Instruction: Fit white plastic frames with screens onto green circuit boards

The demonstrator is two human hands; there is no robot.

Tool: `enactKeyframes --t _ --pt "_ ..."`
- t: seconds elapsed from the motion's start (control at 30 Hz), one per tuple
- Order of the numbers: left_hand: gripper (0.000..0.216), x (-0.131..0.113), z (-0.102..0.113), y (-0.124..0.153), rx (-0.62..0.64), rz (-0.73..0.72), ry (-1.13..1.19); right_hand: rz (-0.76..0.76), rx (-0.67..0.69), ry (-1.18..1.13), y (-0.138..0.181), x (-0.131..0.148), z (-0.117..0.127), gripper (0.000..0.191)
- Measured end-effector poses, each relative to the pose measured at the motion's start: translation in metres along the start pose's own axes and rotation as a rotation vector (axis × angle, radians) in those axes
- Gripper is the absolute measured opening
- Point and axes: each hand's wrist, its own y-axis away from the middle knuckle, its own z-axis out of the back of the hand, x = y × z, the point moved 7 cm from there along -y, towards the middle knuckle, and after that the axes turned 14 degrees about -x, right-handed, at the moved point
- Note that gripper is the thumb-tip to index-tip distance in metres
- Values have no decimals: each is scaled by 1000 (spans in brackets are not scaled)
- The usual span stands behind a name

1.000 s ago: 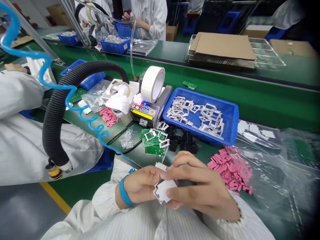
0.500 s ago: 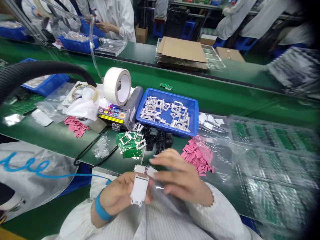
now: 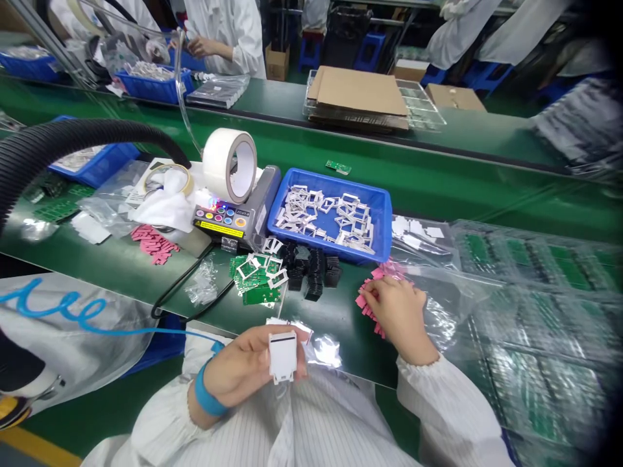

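My left hand (image 3: 243,366), with a blue wrist strap (image 3: 208,391), is closed on a small white rectangular plastic part (image 3: 283,358) that has a dark line across its top. To the right, my right hand (image 3: 396,311) reaches down onto a pile of pink strips (image 3: 368,303). Its thumb and fingertips are pressed together at the pile; whatever lies between them is too small to make out. Beyond my left hand, green circuit boards (image 3: 260,295) with white frames on them lie next to stacks of black pieces (image 3: 311,269).
A blue tray (image 3: 287,239) of white frames stands behind the black stacks. Left of it, a tape dispenser (image 3: 228,217) carries a white tape roll (image 3: 219,165). Clear trays of circuit boards (image 3: 535,311) fill the right side. A black hose (image 3: 97,133) arches over the left.
My right hand has moved right, from beside the white part to the pink strips, and its fingers have come together. My left hand still holds the white part.
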Motion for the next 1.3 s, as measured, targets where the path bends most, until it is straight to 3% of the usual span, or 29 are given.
enactKeyframes --t 0.17,0.37,0.53,0.63,0.77,0.9,1.13,1.3 --pt "42 -4 -1 0 -65 -26 -66 -9 0 42 -2 2 -4 29" --pt "40 -6 -3 0 -70 -33 -3 15 -54 -33 -4 10 1 24" --pt "42 -8 -4 0 -62 -34 -13 7 -91 -257 -6 29 27 15" --pt "45 -7 -3 -1 -76 -28 -3 10 -102 -447 -1 54 54 13" --pt "46 -7 -2 -4 -136 -5 33 236 -129 -800 11 110 95 8" --pt "33 -10 -1 -4 -205 -30 46 517 -227 -846 22 151 119 9" --pt "29 -13 -2 -3 -192 -77 9 491 -393 -657 26 163 118 12" --pt "26 -14 2 -2 -212 -135 -86 502 -348 -810 25 164 113 13"
